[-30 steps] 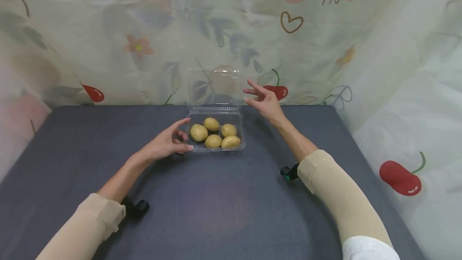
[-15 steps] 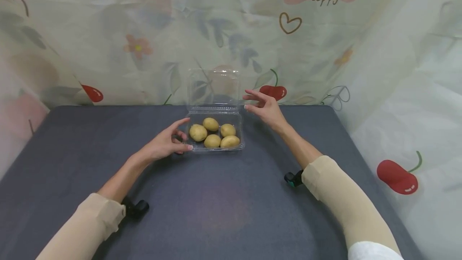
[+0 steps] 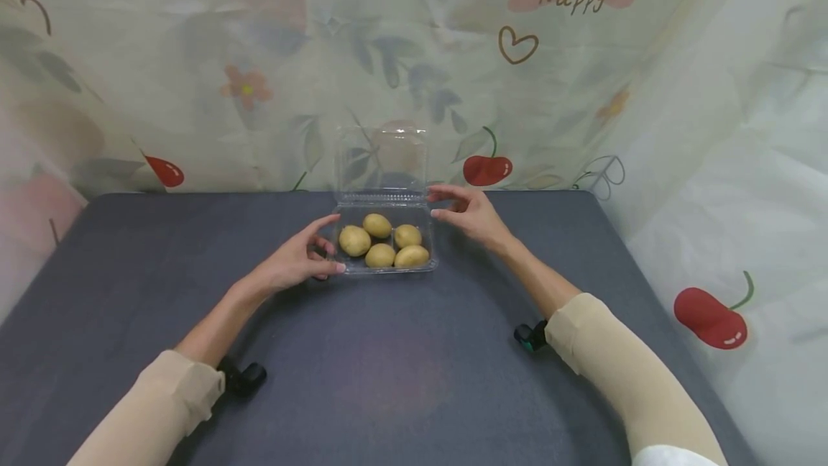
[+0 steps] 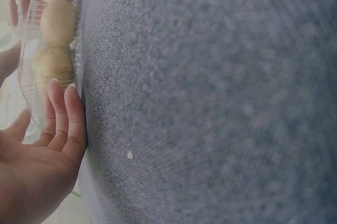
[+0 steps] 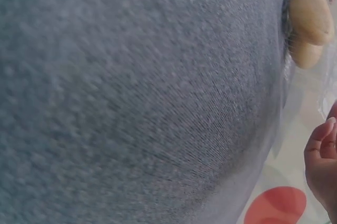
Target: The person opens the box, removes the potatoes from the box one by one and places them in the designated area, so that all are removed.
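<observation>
A clear plastic clamshell box (image 3: 388,271) stands on the dark table with its lid (image 3: 380,160) raised upright at the back. Inside lie several yellow potatoes (image 3: 354,241). My left hand (image 3: 294,256) is at the box's left side, thumb by the front corner and index finger by the rear corner. In the left wrist view, the left fingertips (image 4: 71,88) touch the ridged wall. My right hand (image 3: 471,216) is bent at the right rear corner, beside the hinge. Whether its fingertips touch the plastic is unclear; the right wrist view catches only part of that hand (image 5: 322,166).
Dark grey cloth covers the table (image 3: 388,372). Right behind the table's far edge hangs a patterned curtain (image 3: 259,142), with another sheet (image 3: 744,200) along the right. Black wrist cameras (image 3: 246,378) sit under both forearms.
My right hand has come down from beside the raised lid to the box's right rear corner, its fingers drawing closer together. The left hand, box and potatoes have stayed in place.
</observation>
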Demonstrator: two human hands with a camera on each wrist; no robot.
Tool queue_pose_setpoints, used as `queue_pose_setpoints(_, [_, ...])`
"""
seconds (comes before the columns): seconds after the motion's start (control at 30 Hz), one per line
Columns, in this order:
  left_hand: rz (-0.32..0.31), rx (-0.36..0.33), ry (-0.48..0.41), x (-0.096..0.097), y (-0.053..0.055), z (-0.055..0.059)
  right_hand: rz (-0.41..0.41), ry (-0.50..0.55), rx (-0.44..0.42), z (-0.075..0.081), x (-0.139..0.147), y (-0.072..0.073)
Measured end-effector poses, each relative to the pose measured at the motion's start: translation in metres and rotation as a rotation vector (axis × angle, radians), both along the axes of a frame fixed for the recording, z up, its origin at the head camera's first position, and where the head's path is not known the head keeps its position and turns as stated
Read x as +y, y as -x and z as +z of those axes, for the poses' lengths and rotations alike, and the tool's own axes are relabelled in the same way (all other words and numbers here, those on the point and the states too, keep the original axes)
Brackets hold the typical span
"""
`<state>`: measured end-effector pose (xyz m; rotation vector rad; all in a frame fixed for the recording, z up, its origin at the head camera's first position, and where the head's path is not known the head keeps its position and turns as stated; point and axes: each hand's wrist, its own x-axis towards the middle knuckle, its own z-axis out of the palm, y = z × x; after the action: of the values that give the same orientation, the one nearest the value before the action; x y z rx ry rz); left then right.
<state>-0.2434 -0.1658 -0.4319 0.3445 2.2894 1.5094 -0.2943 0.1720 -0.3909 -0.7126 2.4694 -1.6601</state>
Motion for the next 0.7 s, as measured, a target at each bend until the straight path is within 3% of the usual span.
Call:
queue_pose_setpoints(0.27, [-0.002, 0.005, -0.013, 0.000, -0.001, -0.001, 0.006, -0.062, -0.025, 0.004, -0.007, -0.014])
queue_pose_setpoints(0.6, [-0.005, -0.002, -0.016, -0.001, 0.001, -0.003, 0.031, -0.092, -0.050, 0.000, -0.013, -0.018])
queue_pose_setpoints(0.7, [-0.004, 0.000, -0.015, -0.001, 0.000, -0.001, 0.025, -0.107, -0.042, -0.013, -0.012, -0.010])
